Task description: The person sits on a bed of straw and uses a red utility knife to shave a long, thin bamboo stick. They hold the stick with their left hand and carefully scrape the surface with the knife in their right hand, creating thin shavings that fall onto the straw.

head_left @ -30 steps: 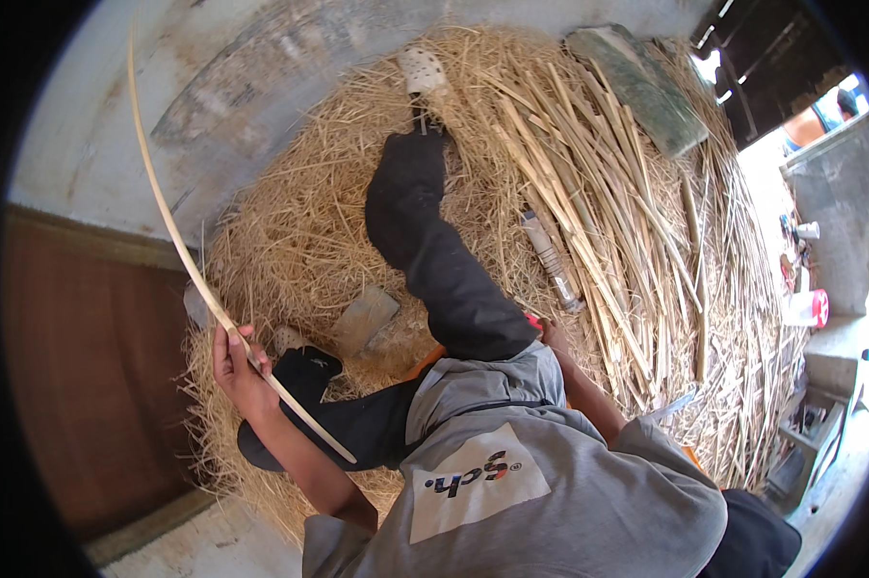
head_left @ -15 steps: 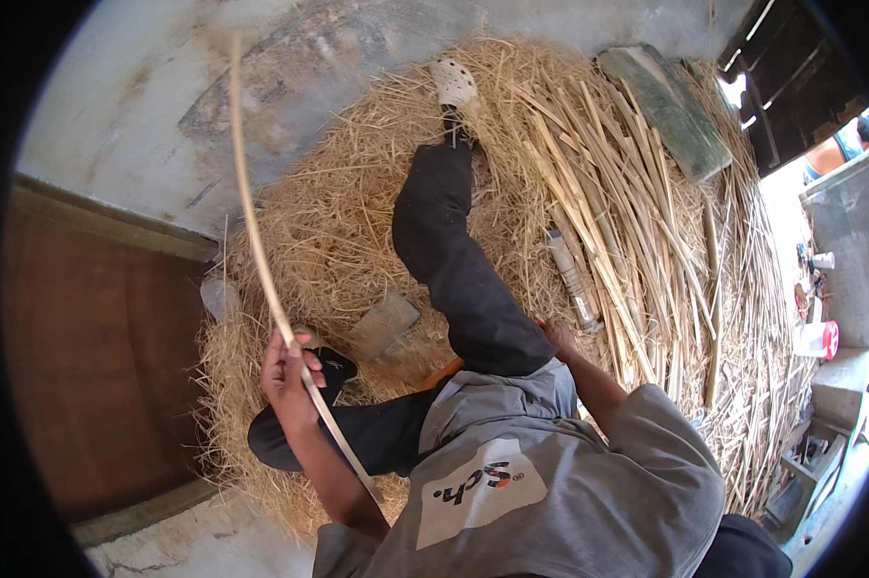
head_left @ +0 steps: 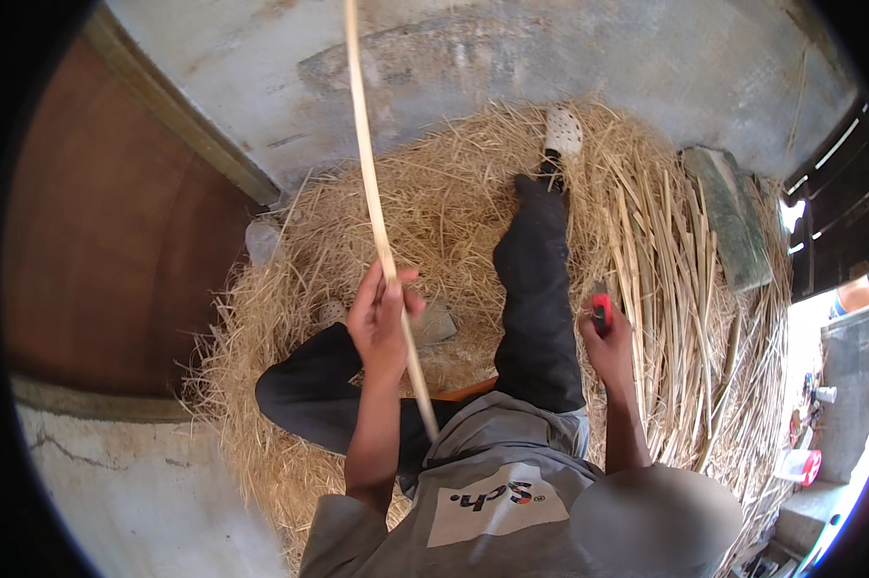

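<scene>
My left hand [head_left: 378, 323] is closed round a long, pale bamboo strip [head_left: 367, 164]. The strip slants from the top of the picture down to my lap, its upper part bowed slightly. On the right, beyond my outstretched leg, my right hand [head_left: 609, 354] grips a red-handled knife [head_left: 601, 315], its short blade pointing away from me. Knife and strip are well apart. Under my bent leg, part of an orange-brown thing [head_left: 468, 389] shows, too covered to name.
Dry shavings [head_left: 444, 207] cover the floor round my legs. Several split bamboo strips [head_left: 680, 299] lie in a pile at the right, near a greenish stone slab [head_left: 728, 217]. A wall [head_left: 511, 58] rises ahead, a brown door [head_left: 116, 231] at the left. A red-lidded container [head_left: 800, 466] stands far right.
My right hand has come up from beside my thigh, and the red-handled knife now shows in it. My left hand has moved the strip nearer the middle. The view has turned.
</scene>
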### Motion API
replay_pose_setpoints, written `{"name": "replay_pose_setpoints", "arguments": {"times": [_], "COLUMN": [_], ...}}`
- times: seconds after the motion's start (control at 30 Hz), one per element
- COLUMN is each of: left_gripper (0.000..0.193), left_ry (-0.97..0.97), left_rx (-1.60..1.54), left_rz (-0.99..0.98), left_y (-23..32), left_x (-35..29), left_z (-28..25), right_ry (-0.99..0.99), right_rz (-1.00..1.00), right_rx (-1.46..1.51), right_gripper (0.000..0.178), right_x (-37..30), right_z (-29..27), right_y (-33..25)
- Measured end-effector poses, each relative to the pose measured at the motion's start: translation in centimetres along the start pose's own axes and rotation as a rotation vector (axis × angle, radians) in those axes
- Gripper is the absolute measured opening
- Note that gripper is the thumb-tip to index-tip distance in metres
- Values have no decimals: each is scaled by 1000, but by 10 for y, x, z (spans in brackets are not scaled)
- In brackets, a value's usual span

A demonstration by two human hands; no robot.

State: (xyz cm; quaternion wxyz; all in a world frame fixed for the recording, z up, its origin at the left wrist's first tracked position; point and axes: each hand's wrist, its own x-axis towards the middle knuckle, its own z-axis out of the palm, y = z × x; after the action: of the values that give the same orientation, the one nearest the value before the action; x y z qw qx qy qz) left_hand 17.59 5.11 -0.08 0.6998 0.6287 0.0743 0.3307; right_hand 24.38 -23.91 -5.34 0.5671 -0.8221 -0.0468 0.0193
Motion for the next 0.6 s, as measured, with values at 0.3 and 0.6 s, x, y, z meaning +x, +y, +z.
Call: {"name": "replay_pose_setpoints", "arguments": {"times": [0.3,0.6], "left_gripper": [48,37], "left_ry": [210,307], "left_rx": [-438,-538], "left_rz": [205,135], "left_y": [43,32], "left_x": [39,17], "left_z": [62,56], "right_ry": [-290,-136], "right_rz": [-424,-318], "right_rx": [12,-96], "right_gripper": [22,37], "right_x": [13,26], "right_z": [91,95], "right_y": [-102,-83]}}
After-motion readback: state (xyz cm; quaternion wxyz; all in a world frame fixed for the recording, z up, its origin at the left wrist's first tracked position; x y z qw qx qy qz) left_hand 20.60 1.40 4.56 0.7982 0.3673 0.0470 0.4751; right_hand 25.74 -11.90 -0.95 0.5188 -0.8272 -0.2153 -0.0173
